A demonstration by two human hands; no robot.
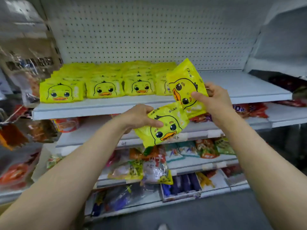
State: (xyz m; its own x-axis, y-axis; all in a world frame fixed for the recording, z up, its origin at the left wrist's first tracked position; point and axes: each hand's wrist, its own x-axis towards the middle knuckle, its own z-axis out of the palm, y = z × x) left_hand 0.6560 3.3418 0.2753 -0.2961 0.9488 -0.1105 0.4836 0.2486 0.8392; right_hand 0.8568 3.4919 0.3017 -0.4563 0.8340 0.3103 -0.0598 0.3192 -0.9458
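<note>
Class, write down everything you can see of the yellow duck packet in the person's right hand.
The yellow duck packet is a glossy plastic pouch printed with a duck face, orange beak and black eyes. It is tilted, face sideways, before the upper shelf. The right hand grips its right edge, thumb on the front.

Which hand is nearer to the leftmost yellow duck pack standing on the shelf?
Left. The left hand is below and to the right of the leftmost pack; the right hand is much farther right.
</note>
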